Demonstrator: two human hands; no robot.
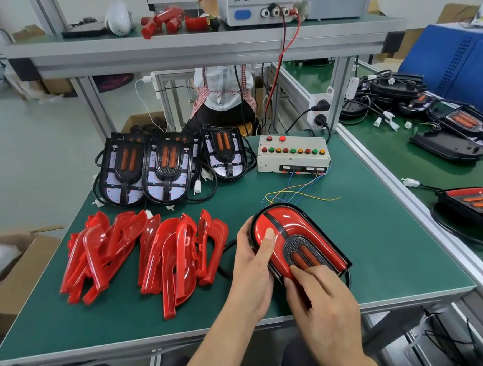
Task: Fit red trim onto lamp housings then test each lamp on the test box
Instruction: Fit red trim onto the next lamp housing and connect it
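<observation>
Both hands are on one lamp (298,240) lying on the green mat (385,258); the left hand (254,271) grips its left edge, thumb laid flat on the red trim (269,224), the other fingers wrapped under and hidden; the right hand (322,300) presses fingertips on the near end by the two orange bars, its fingers loosely bent and closed on nothing that shows; the near corner of the lamp is covered by that hand, and whether the trim is fully seated there cannot be told; a black cable leaves the lamp under the left hand, its end out of sight; just left of the left hand lies a heap of loose trims (144,254), overlapping so the count is unclear; beyond that heap stand bare housings (150,172), stacked, the rear ones mostly hidden; beyond the hands, a little right, sits the test box (291,155), thin coloured wires trailing from it toward the lamp, where they join not visible; far right of the right hand a second lamp (479,204) is cut off by the frame edge.
</observation>
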